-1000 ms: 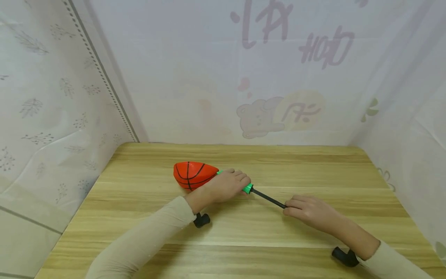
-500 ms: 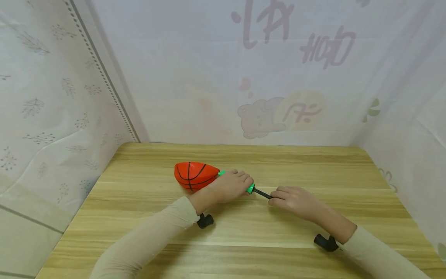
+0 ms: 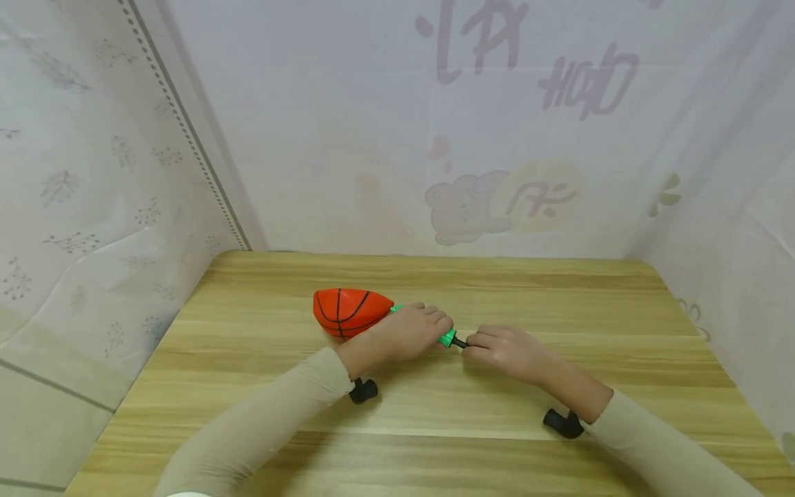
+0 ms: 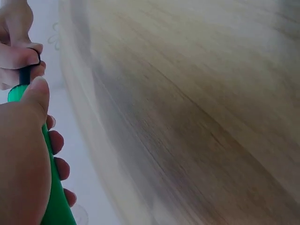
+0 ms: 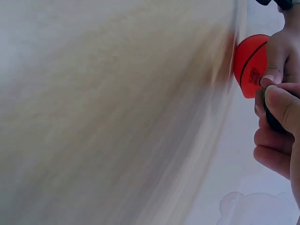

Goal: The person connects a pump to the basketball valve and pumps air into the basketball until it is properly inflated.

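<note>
A partly flat orange-red basketball (image 3: 350,312) with black lines lies on the wooden table, left of centre. From its right end runs a green hand pump (image 4: 57,204), and my left hand (image 3: 411,331) grips that barrel with its fingers curled round it. The pump's black rod (image 3: 460,342) shows only as a short piece between my two hands. My right hand (image 3: 509,353) holds the dark pump handle (image 5: 274,121), largely hidden by the fingers. In the right wrist view the sagging ball appears just behind the left hand.
The wooden table (image 3: 497,290) reaches back to a pale printed curtain (image 3: 341,138), with more curtain on both sides. A black wrist mount (image 3: 364,391) sits under the left wrist, and another black mount (image 3: 562,423) under the right.
My right hand has moved left and slightly up toward the left hand, and the black rod has slid into the green barrel. The left hand and the ball have hardly shifted.
</note>
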`<control>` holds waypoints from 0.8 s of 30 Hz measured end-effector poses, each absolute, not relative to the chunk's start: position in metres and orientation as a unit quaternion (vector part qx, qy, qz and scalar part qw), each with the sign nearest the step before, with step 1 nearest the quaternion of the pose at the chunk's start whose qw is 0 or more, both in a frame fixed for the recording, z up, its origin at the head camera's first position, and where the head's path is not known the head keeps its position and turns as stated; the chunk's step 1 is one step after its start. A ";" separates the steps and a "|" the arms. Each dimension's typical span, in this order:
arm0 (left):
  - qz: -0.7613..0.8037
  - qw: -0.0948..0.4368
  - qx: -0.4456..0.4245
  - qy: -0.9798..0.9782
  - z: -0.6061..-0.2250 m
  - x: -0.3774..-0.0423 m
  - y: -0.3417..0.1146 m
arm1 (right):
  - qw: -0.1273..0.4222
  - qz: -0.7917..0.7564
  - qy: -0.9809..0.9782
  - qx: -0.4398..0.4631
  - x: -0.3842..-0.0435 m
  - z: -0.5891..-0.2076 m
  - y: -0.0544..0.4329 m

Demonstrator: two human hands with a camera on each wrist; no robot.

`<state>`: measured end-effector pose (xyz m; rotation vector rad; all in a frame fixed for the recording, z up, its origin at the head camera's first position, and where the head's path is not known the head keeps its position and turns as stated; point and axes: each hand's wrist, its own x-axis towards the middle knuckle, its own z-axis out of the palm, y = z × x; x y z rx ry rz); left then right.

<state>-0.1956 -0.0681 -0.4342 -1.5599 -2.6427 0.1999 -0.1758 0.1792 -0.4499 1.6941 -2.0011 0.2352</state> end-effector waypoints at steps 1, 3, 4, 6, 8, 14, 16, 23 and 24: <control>0.059 0.031 -0.512 -0.857 -0.435 -0.196 -0.068 | 0.250 0.086 -0.736 0.623 -0.175 -0.450 0.181; 0.047 0.025 -0.515 -0.856 -0.435 -0.196 -0.069 | 0.246 0.082 -0.737 0.624 -0.172 -0.450 0.185; 0.046 0.023 -0.515 -0.855 -0.435 -0.197 -0.069 | 0.245 0.080 -0.738 0.624 -0.170 -0.449 0.188; 0.048 0.025 -0.514 -0.856 -0.435 -0.197 -0.070 | 0.244 0.078 -0.739 0.623 -0.166 -0.449 0.195; 0.053 0.026 -0.510 -0.858 -0.435 -0.197 -0.070 | 0.247 0.077 -0.739 0.622 -0.162 -0.450 0.203; 0.044 0.031 -0.515 -0.856 -0.434 -0.195 -0.073 | 0.261 0.087 -0.739 0.616 -0.148 -0.452 0.223; 0.037 0.032 -0.515 -0.856 -0.435 -0.196 -0.074 | 0.262 0.088 -0.742 0.610 -0.143 -0.453 0.229; 0.037 0.041 -0.517 -0.855 -0.435 -0.197 -0.074 | 0.263 0.090 -0.753 0.597 -0.135 -0.455 0.241; 0.037 0.043 -0.517 -0.854 -0.435 -0.198 -0.073 | 0.263 0.091 -0.753 0.597 -0.134 -0.454 0.241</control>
